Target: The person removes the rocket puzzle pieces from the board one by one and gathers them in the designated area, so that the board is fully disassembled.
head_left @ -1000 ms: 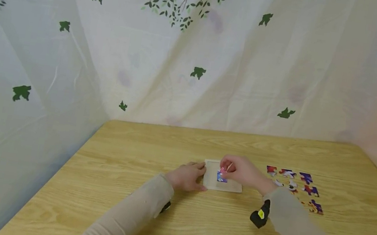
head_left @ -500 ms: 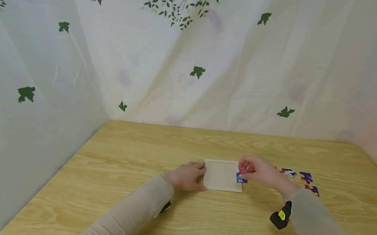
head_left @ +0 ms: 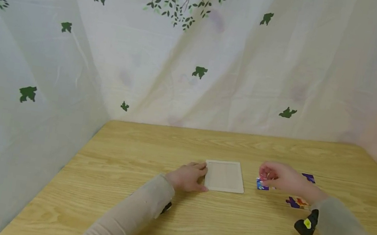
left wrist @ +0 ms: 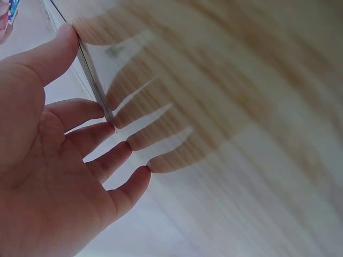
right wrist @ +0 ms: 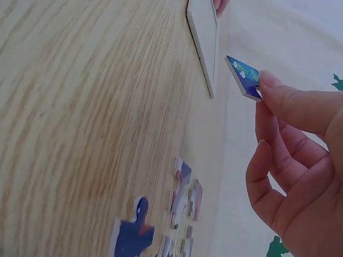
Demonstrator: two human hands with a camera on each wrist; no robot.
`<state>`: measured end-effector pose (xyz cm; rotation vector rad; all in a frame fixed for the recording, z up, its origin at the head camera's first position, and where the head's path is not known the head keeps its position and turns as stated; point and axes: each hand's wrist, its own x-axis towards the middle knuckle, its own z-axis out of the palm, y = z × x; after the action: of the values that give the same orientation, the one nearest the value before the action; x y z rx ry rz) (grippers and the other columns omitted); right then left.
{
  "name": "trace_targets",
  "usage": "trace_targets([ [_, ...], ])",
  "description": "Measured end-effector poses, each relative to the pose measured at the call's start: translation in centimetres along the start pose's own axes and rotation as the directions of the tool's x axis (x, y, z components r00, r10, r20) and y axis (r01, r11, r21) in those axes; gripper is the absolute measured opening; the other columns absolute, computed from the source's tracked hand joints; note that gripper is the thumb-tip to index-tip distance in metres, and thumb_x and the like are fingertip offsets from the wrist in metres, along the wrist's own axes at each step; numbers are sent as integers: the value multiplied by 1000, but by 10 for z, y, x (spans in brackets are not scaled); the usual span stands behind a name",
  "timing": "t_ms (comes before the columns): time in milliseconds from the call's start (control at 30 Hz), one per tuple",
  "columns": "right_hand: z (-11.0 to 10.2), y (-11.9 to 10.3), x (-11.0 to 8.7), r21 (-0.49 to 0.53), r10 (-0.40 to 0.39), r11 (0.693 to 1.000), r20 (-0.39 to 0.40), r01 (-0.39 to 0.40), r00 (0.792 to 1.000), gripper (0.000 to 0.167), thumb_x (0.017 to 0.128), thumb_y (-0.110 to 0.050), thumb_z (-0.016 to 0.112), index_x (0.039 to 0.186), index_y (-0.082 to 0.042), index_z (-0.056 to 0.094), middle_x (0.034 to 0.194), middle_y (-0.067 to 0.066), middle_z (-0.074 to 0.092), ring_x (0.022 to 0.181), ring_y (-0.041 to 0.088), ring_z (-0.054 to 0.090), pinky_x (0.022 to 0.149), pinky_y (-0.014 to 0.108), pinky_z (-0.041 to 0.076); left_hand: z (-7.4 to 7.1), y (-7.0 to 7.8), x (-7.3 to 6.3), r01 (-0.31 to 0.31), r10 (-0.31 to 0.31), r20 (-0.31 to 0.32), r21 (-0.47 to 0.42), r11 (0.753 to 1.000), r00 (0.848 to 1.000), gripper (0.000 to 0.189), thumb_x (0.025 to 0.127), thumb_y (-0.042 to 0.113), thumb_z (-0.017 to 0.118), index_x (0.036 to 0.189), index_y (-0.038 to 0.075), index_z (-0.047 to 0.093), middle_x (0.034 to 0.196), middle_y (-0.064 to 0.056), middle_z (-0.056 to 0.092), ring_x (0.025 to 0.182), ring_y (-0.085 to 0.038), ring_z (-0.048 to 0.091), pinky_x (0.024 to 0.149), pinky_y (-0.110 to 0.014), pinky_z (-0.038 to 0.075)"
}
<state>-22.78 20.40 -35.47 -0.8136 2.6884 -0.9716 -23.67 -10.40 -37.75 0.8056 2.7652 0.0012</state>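
My right hand (head_left: 283,178) is raised over the table right of a shallow pale wooden puzzle tray (head_left: 225,176). Between its thumb and index finger it pinches a blue puzzle piece (right wrist: 244,76) with white and green print, held apart from the tray. My left hand (head_left: 187,176) rests on the table with thumb and fingertips touching the tray's left edge. In the left wrist view its fingers (left wrist: 115,160) are loosely bent, curled round nothing. Loose puzzle pieces (head_left: 298,203) lie on the table, partly hidden under my right hand and forearm.
Several loose pieces (right wrist: 134,230) appear low in the right wrist view, one dark blue with a knob. The wooden table (head_left: 133,146) ends at a pale curtain (head_left: 163,89) printed with green leaves. Black camera mounts sit on both wrists, the right one (head_left: 305,224) plainly visible.
My right hand has carried the blue puzzle piece from over the tray rightward, to above the table near the loose pieces. The left hand and tray have stayed in place.
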Motion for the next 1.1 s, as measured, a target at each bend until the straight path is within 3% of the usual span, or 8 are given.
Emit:
trace_targets([
  [200, -8, 13, -17, -34, -47, 998, -11, 47, 999, 16, 82, -5, 70, 91, -7, 56, 79, -3, 56, 69, 5, 51, 62, 22, 46, 0, 1, 2, -15, 15, -2, -7, 1000, 1000, 73, 92, 48, 55, 147, 7, 33, 156, -9, 25, 141, -28, 29, 112, -42, 30],
  [400, -8, 24, -26, -40, -24, 999, -6, 24, 1000, 21, 79, -5, 73, 90, -8, 56, 77, -4, 55, 67, 4, 47, 58, 21, 45, 0, 0, 2, -10, 10, -6, -8, 1000, 1000, 73, 91, 48, 56, 147, 6, 33, 155, -9, 27, 141, -28, 29, 112, -43, 31],
  [533, -5, 26, -28, -42, 15, 999, 13, -14, 1000, 23, 78, -7, 74, 92, -10, 56, 81, -4, 55, 69, 6, 49, 60, 21, 47, 0, 0, 1, -6, 6, -1, -17, 1000, 1000, 73, 92, 48, 56, 147, 7, 33, 156, -9, 26, 142, -28, 28, 112, -43, 30],
  [900, 6, 30, -31, -38, -28, 999, 29, 29, 999, 19, 80, -12, 75, 90, -12, 59, 79, -5, 55, 69, 2, 47, 60, 21, 45, 1, -1, 2, -1, 1, 1, -19, 1000, 1000, 72, 91, 47, 56, 147, 7, 33, 156, -8, 26, 142, -27, 28, 112, -43, 30],
  [1100, 9, 28, -31, -85, 1, 996, 25, 1, 1000, 20, 78, -13, 76, 88, -14, 59, 78, -7, 54, 69, 1, 48, 60, 20, 44, 1, -3, 2, 4, -4, 4, -22, 1000, 1000, 73, 91, 48, 56, 148, 8, 33, 156, -7, 26, 142, -27, 28, 112, -44, 30],
])
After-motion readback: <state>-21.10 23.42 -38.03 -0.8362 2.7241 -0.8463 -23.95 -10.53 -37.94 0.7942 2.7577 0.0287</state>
